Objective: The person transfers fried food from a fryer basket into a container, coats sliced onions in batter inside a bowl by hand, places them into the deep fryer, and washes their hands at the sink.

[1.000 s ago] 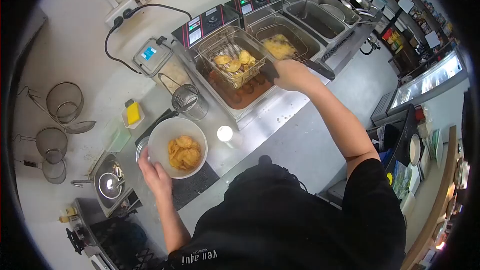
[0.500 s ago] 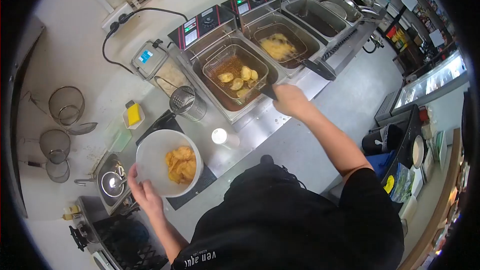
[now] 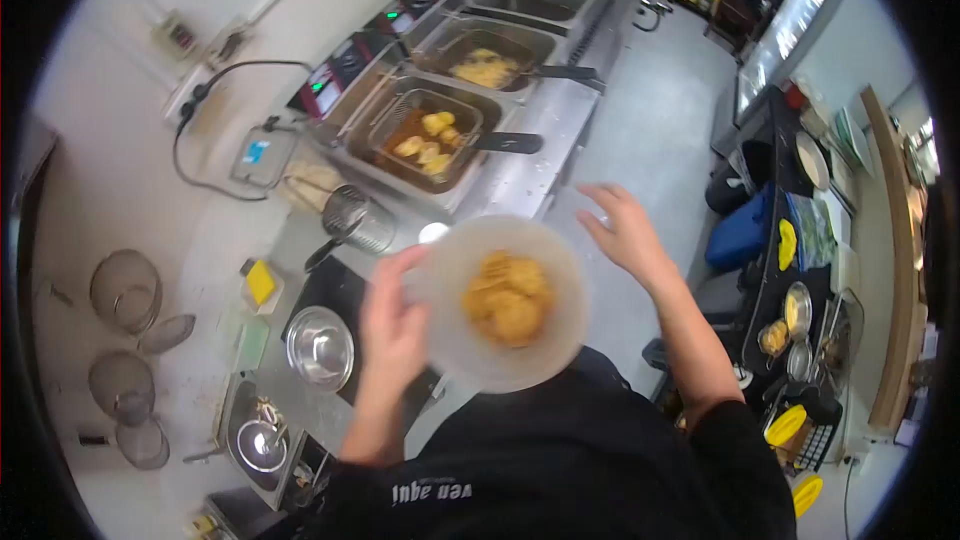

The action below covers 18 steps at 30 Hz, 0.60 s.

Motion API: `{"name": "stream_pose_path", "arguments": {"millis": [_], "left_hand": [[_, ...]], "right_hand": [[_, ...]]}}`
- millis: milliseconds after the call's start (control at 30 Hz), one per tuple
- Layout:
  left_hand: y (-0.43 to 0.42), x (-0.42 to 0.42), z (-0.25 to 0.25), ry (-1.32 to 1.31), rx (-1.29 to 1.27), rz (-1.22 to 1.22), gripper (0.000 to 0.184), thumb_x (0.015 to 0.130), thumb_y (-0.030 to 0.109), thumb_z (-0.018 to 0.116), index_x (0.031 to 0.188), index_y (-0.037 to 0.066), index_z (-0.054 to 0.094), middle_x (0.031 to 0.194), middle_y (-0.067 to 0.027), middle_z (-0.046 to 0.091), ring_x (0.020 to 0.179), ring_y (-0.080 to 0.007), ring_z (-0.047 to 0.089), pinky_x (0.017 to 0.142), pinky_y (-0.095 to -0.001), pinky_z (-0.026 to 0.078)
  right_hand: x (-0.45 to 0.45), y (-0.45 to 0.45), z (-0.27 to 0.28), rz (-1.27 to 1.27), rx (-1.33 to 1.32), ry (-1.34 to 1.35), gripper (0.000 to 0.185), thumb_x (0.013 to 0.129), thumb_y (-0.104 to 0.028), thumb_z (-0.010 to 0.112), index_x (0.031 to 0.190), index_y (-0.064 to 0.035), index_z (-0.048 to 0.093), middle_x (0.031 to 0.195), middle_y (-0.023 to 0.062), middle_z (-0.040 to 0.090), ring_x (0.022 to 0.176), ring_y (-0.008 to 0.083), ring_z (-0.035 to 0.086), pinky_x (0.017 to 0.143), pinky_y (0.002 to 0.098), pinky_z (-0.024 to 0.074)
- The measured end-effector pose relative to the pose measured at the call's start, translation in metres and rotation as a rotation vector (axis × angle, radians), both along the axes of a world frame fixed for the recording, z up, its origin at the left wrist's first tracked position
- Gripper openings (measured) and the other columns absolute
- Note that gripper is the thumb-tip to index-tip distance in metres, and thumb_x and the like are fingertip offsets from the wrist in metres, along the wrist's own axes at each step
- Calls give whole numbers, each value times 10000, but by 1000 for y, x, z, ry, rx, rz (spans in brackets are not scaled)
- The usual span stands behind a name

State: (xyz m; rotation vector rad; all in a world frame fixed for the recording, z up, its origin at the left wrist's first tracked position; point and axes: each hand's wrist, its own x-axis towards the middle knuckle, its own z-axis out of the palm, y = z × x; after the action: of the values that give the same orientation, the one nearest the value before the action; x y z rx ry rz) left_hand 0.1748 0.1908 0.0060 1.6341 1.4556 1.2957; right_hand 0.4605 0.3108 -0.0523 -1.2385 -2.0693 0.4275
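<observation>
My left hand (image 3: 395,318) grips the left side of a translucent white bowl (image 3: 562,345), lifted in front of my body. Golden-brown fried pieces (image 3: 508,298) lie in the bottom of the bowl. Just right of the bowl is my right hand (image 3: 630,235), fingers spread and holding nothing. Beyond it, the black handle (image 3: 510,143) of the nearest fryer basket sticks out over the counter. Several pale yellow pieces (image 3: 430,147) sit in the oil inside that basket. A second basket behind holds more yellow food (image 3: 486,68).
A steel bowl (image 3: 320,348) stands on the dark mat at the left, near a perforated steel cylinder (image 3: 360,220) and a white-topped container (image 3: 434,232). Strainers (image 3: 126,285) hang on the left wall. A dark side counter with trays (image 3: 797,310) runs along the right.
My right hand has let go of the fryer basket handle and moved back toward me. My left hand has raised the white bowl and carried it right, uncovering the steel bowl. My view has turned.
</observation>
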Motion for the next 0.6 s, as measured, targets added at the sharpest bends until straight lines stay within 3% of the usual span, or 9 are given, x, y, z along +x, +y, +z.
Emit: {"name": "stream_pose_path", "arguments": {"millis": [100,167,367,500,567,600], "left_hand": [[11,38,-20,-11,12,-171,478,710,-10,420,1179,39,495,1006,-125,514,829,-196,550,705,-267,439],[9,63,-27,-42,-77,-259,479,715,-35,391,1184,3,480,1065,-128,503,955,-181,544,754,-277,471],[-3,122,-35,110,-11,-412,450,721,-9,425,1167,16,477,1047,-155,505,896,-269,554,753,-301,453],[-11,175,-45,197,20,-485,462,717,-10,440,1175,34,479,1054,-139,510,937,-252,542,769,-292,441],[-11,209,-48,256,62,-575,493,710,-37,443,1198,28,472,1080,-122,511,976,-221,538,791,-292,442],[-14,230,-51,146,6,-618,508,708,-53,429,1211,9,462,1107,-121,503,1030,-220,513,862,-307,419]], "right_hand": [[30,-67,14,-188,-215,90,244,849,-120,579,1063,-5,601,980,175,595,863,320,584,778,351,460],[52,-104,18,-310,-180,126,228,883,-141,547,1051,1,605,965,164,604,868,293,593,781,313,450],[127,-191,0,-597,-249,167,246,911,-168,509,1048,11,607,914,142,611,873,235,595,774,282,439],[166,-237,-9,-682,-281,159,245,898,-167,524,1042,11,611,905,137,614,849,219,597,758,298,453],[182,-257,4,-680,-340,153,248,887,-181,537,1039,-1,618,902,141,615,840,252,604,758,324,465],[203,-270,-11,-656,-223,98,253,878,-202,549,1029,-13,624,898,150,614,835,291,603,755,352,473]]}}
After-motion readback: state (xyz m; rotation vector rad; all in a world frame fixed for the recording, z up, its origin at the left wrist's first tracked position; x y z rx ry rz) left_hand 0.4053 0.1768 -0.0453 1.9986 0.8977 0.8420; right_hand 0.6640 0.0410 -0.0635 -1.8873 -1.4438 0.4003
